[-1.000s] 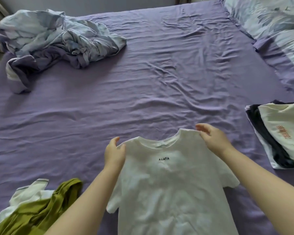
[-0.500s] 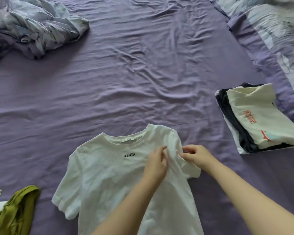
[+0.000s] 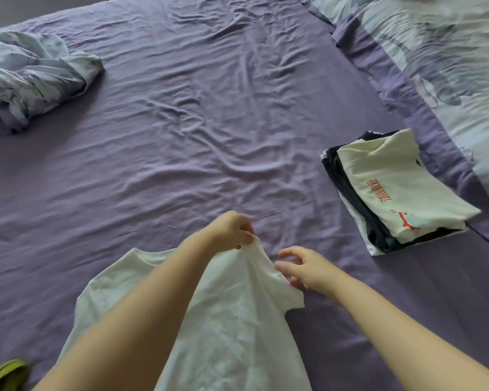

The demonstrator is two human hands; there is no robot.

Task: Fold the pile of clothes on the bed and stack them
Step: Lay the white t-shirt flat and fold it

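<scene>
A white T-shirt [image 3: 232,320] lies spread on the purple bed sheet [image 3: 181,136] at the bottom centre, partly hidden by my left forearm. My left hand [image 3: 233,231] reaches across it and pinches the fabric at the shirt's right shoulder, lifting it into a ridge. My right hand [image 3: 302,268] is at the right sleeve with fingers loosely spread; its thumb touches the sleeve seam. A stack of folded clothes [image 3: 393,190], cream shirt with red print on top of dark items, sits to the right.
A green garment [image 3: 3,375] peeks in at the bottom left corner. Crumpled pale blue bedding [image 3: 31,77] lies at the far left. A blue patterned duvet [image 3: 435,52] covers the bed's right side behind the stack.
My left hand moved up from the shirt's chest to its right shoulder and lifted the fabric. My right hand loosened its pinch on the sleeve. The view shifted left and down.
</scene>
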